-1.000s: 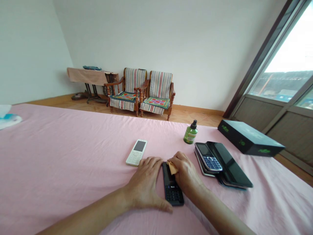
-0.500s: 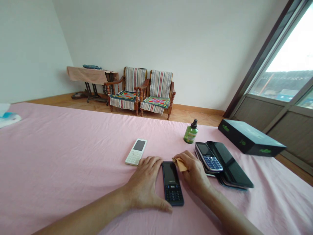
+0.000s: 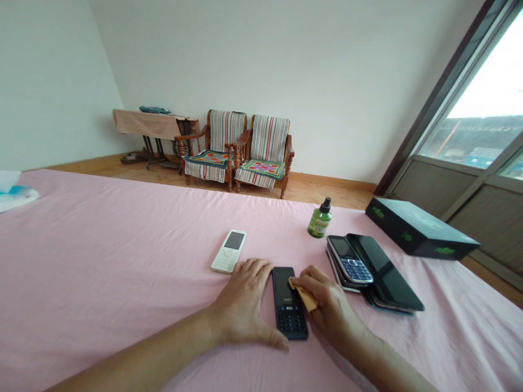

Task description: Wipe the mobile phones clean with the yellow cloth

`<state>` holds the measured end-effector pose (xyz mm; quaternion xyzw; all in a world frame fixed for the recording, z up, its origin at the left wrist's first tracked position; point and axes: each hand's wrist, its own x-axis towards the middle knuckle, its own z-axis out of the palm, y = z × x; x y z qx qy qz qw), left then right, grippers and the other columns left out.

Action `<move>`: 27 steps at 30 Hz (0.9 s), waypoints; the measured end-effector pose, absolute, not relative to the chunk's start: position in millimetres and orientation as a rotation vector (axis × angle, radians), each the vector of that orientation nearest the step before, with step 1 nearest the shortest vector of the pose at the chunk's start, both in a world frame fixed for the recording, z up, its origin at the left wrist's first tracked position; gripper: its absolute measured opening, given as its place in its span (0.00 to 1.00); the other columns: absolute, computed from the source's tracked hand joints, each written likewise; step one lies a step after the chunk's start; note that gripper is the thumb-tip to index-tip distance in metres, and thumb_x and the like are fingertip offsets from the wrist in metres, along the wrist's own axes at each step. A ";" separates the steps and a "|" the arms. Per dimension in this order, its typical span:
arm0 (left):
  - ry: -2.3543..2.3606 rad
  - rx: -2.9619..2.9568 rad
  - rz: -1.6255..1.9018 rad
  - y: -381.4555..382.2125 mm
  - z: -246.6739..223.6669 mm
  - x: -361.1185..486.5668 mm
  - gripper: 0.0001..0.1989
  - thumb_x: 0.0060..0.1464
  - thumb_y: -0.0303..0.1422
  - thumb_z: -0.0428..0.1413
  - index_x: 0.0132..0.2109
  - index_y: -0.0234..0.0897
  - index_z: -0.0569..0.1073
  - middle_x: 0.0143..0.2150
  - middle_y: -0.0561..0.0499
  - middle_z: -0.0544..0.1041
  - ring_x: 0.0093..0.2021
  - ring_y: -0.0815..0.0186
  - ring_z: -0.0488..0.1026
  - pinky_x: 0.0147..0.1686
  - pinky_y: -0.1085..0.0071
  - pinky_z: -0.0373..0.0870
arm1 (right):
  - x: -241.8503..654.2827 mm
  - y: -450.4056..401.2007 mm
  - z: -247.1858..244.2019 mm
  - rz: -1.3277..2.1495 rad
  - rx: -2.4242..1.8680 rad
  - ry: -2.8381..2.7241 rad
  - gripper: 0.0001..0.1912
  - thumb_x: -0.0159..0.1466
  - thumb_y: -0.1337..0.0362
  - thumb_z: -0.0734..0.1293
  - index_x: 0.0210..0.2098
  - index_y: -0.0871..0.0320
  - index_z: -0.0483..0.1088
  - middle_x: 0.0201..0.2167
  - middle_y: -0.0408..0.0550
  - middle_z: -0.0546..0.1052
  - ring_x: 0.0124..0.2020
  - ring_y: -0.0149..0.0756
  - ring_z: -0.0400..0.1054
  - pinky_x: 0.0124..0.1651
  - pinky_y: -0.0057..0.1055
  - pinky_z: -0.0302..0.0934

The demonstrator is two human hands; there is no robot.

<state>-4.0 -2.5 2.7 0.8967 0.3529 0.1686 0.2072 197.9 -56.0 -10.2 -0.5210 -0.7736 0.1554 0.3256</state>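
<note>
1. Near, the left hand [image 3: 247, 305] spreads along the left side of a dark keypad phone [image 3: 289, 321].
2. The right hand [image 3: 329, 302] pinches a yellow cloth [image 3: 306, 298] at the phone's right edge.
3. A white phone [image 3: 229, 251] lies farther left on the pink sheet [image 3: 122, 261].
4. Right: stacked phones [image 3: 355, 270] (keypad one uppermost); farther, a green bottle [image 3: 319, 221] and black box [image 3: 420, 242].
5. Far: two chairs [image 3: 263, 136].
</note>
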 end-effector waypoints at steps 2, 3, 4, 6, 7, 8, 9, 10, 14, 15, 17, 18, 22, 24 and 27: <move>0.987 2.490 0.473 -2.9 2.7 -3.9 0.55 0.27 0.60 0.65 0.60 0.33 0.61 0.58 0.36 0.66 0.58 0.41 0.61 0.59 0.46 0.54 | 195.1 -69.9 -10.0 0.406 -1.426 -2.072 0.21 0.53 0.82 0.56 0.38 0.58 0.71 0.35 0.50 0.70 0.34 0.37 0.66 0.37 0.32 0.62; 0.990 2.488 0.474 -3.0 2.6 -4.0 0.55 0.26 0.60 0.65 0.60 0.33 0.61 0.58 0.36 0.65 0.58 0.41 0.61 0.59 0.46 0.54 | 193.7 -76.0 -9.2 0.396 -1.450 -2.092 0.22 0.52 0.82 0.56 0.38 0.58 0.71 0.35 0.51 0.70 0.35 0.38 0.65 0.37 0.32 0.62; 0.991 2.487 0.474 -3.1 2.5 -4.1 0.55 0.26 0.60 0.65 0.59 0.33 0.61 0.58 0.36 0.65 0.58 0.41 0.61 0.59 0.46 0.54 | 192.3 -81.2 -8.0 0.386 -1.468 -2.113 0.22 0.50 0.82 0.56 0.38 0.58 0.71 0.35 0.51 0.70 0.35 0.39 0.65 0.37 0.33 0.62; 0.988 2.488 0.478 -3.2 2.2 -4.3 0.55 0.26 0.59 0.65 0.59 0.33 0.61 0.58 0.36 0.65 0.58 0.42 0.61 0.59 0.47 0.54 | 190.5 -87.9 -4.6 0.379 -1.473 -2.136 0.22 0.47 0.82 0.57 0.35 0.57 0.72 0.34 0.51 0.70 0.34 0.39 0.66 0.35 0.32 0.61; 0.984 2.489 0.482 -3.1 2.1 -4.3 0.55 0.26 0.59 0.65 0.59 0.34 0.61 0.58 0.36 0.65 0.58 0.42 0.61 0.59 0.47 0.54 | 190.3 -89.4 -2.8 0.396 -1.467 -2.129 0.20 0.47 0.81 0.58 0.33 0.57 0.72 0.33 0.50 0.70 0.33 0.39 0.66 0.33 0.31 0.60; 0.979 2.490 0.488 -3.0 2.0 -4.4 0.55 0.26 0.60 0.65 0.59 0.34 0.61 0.58 0.37 0.66 0.58 0.42 0.61 0.59 0.48 0.54 | 190.6 -89.7 -1.2 0.423 -1.452 -2.106 0.18 0.48 0.80 0.58 0.31 0.57 0.72 0.31 0.49 0.71 0.32 0.38 0.66 0.31 0.30 0.59; 0.975 2.491 0.498 -2.9 1.9 -4.5 0.55 0.27 0.60 0.65 0.59 0.35 0.61 0.58 0.37 0.66 0.57 0.42 0.62 0.59 0.48 0.54 | 191.4 -89.1 0.0 0.451 -1.431 -2.069 0.17 0.49 0.80 0.58 0.30 0.56 0.72 0.30 0.48 0.71 0.31 0.37 0.66 0.30 0.29 0.59; 0.971 2.492 0.509 -2.7 1.9 -4.5 0.54 0.27 0.60 0.64 0.59 0.35 0.61 0.58 0.38 0.66 0.57 0.42 0.62 0.59 0.48 0.55 | 192.5 -87.8 0.5 0.469 -1.410 -2.019 0.16 0.51 0.80 0.58 0.31 0.56 0.72 0.30 0.47 0.71 0.30 0.36 0.66 0.30 0.29 0.59; 0.967 2.497 0.515 -2.1 1.8 -4.7 0.55 0.26 0.61 0.64 0.59 0.37 0.62 0.58 0.39 0.66 0.57 0.42 0.62 0.59 0.48 0.55 | 197.0 -81.0 -3.0 0.427 -1.383 -1.827 0.19 0.53 0.80 0.58 0.37 0.55 0.73 0.33 0.47 0.73 0.34 0.36 0.68 0.35 0.30 0.60; 0.966 2.500 0.506 -1.9 1.6 -4.9 0.55 0.26 0.61 0.64 0.60 0.37 0.61 0.59 0.38 0.66 0.57 0.41 0.62 0.59 0.48 0.54 | 197.1 -79.9 -4.8 0.425 -1.389 -1.803 0.20 0.52 0.80 0.59 0.38 0.55 0.73 0.34 0.47 0.73 0.34 0.36 0.68 0.35 0.30 0.61; 0.966 2.507 0.486 -1.5 1.1 -5.3 0.56 0.26 0.61 0.64 0.61 0.37 0.61 0.60 0.37 0.65 0.58 0.41 0.61 0.59 0.48 0.53 | 196.0 -78.6 -8.5 0.451 -1.386 -1.785 0.21 0.53 0.80 0.59 0.39 0.55 0.73 0.34 0.47 0.73 0.35 0.36 0.68 0.36 0.30 0.61; 0.967 2.511 0.476 -1.3 0.7 -5.6 0.57 0.26 0.61 0.64 0.61 0.36 0.60 0.60 0.37 0.64 0.59 0.41 0.61 0.59 0.48 0.53 | 195.1 -78.4 -10.2 0.475 -1.378 -1.790 0.21 0.53 0.80 0.59 0.40 0.55 0.73 0.34 0.47 0.72 0.35 0.36 0.67 0.35 0.29 0.61; 0.983 2.517 0.454 -1.3 -0.3 -5.9 0.57 0.27 0.61 0.64 0.61 0.34 0.60 0.60 0.36 0.64 0.59 0.42 0.60 0.60 0.48 0.53 | 191.1 -78.2 -13.8 0.520 -1.356 -1.856 0.22 0.53 0.81 0.58 0.40 0.56 0.73 0.34 0.48 0.71 0.35 0.36 0.66 0.35 0.30 0.60; 0.984 2.513 0.459 -1.7 -0.3 -5.5 0.56 0.27 0.60 0.64 0.61 0.35 0.60 0.60 0.37 0.64 0.59 0.42 0.60 0.60 0.48 0.53 | 188.1 -78.0 -13.1 0.493 -1.367 -1.905 0.22 0.52 0.81 0.58 0.39 0.56 0.73 0.35 0.49 0.71 0.36 0.38 0.65 0.36 0.32 0.59; 0.984 2.501 0.473 -2.0 0.1 -4.4 0.55 0.26 0.59 0.65 0.61 0.38 0.60 0.60 0.38 0.65 0.58 0.42 0.61 0.59 0.48 0.54 | 180.0 -77.9 -10.0 0.437 -1.378 -1.986 0.19 0.52 0.81 0.60 0.36 0.57 0.74 0.35 0.50 0.71 0.37 0.41 0.64 0.37 0.35 0.58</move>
